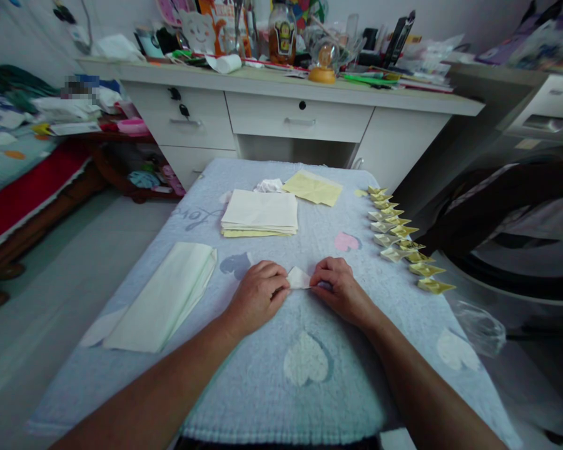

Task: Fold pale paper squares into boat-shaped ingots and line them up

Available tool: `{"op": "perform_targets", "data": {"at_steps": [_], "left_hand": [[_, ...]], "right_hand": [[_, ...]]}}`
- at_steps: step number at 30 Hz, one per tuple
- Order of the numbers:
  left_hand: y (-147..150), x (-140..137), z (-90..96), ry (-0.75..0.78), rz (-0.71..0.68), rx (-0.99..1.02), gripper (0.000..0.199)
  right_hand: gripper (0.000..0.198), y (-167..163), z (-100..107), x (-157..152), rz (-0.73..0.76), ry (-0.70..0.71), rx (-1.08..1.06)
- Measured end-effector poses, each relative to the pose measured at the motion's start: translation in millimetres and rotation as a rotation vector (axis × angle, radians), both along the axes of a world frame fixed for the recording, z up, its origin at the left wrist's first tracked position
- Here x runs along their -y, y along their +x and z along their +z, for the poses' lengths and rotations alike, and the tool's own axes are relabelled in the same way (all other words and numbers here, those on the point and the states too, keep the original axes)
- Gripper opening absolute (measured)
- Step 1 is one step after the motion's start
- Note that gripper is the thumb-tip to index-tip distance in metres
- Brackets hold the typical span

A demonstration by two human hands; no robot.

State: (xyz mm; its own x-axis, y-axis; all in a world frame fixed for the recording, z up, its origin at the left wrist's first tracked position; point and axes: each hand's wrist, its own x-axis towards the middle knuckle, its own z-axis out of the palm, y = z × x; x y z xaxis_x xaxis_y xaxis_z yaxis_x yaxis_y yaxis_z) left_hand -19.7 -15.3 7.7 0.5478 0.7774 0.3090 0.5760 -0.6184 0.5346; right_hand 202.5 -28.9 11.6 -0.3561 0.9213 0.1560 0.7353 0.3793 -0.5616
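Between my two hands is a small folded piece of white paper (299,278), its peak pointing away from me. My left hand (261,294) pinches its left corner, and my right hand (340,289) pinches the right one. Both hands rest low over the blue cloth with heart patterns (263,387). Beyond them lies a stack of white and yellow paper sheets (260,212). Several small folded paper boats (396,237), yellow and whitish, stand in rows along the right side. The fingertips partly cover the paper's ends.
A long folded pale paper (164,297) lies on the left of the cloth. Behind the stack are yellow sheets (313,187) and a crumpled white paper (268,185). A cluttered white desk (300,119) stands at the back, and a front-loading washing machine (535,206) at the right.
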Motion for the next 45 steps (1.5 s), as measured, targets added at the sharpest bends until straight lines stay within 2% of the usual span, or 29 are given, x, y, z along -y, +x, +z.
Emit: {"op": "perform_targets", "data": {"at_steps": [5,10,14,21,28,38,45], "left_hand": [[0,-1,-1.4,-0.045,0.038,0.013,0.012],[1,-3,-5.3,-0.058,0.175,0.0,0.011],[2,-2,-6.7,-0.053,0.231,-0.038,0.013],[7,1,-4.9,0.024,0.258,-0.167,0.021],[11,4,-2.9,0.071,0.294,-0.287,0.021],[13,6,-2.1,0.039,0.321,-0.317,0.02],[14,6,0.2,0.084,0.347,-0.358,0.017]], "right_hand": [[0.005,-2,-2,-3,-0.049,-0.024,-0.002],[0.008,-8,-1,-4,-0.139,-0.047,0.034],[0.013,-11,-3,-5,-0.206,-0.04,0.072],[0.015,-13,-10,-7,-0.256,-0.002,0.114],[0.015,-17,-9,-5,-0.293,0.002,0.12],[0.015,-21,-8,-5,-0.321,-0.021,0.144],[0.014,-21,-8,-5,-0.327,-0.022,0.171]]}}
